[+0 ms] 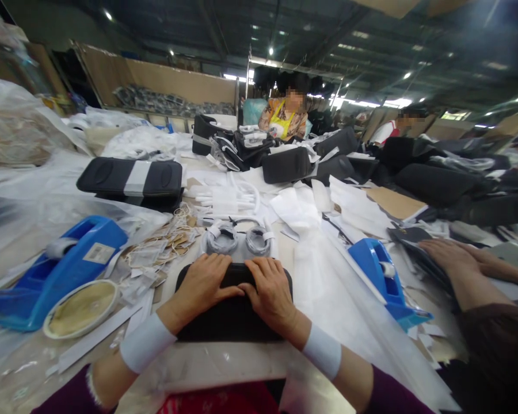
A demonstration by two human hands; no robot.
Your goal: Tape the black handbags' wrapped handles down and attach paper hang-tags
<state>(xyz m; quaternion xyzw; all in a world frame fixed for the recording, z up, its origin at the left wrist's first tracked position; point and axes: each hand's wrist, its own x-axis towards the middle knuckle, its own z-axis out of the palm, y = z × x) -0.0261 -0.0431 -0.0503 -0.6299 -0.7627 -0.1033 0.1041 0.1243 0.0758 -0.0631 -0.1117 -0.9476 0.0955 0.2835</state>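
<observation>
A black padded case (pixel 231 322) lies flat on the table right in front of me. My left hand (pixel 202 284) rests on its far left part, fingers curled down over the top edge. My right hand (pixel 270 290) presses on its far right part in the same way. Both wrists wear white cuffs. Just beyond the case lie two coiled grey cables (pixel 239 238) bound with white ties, on clear plastic.
A blue tape dispenser (pixel 64 264) and a round white dish (pixel 82 307) sit at left, with a heap of paper tags (pixel 164 244). Another blue dispenser (pixel 384 276) stands at right, beside a co-worker's hands (pixel 453 256). Black cases, white sheets and plastic bags crowd the far table.
</observation>
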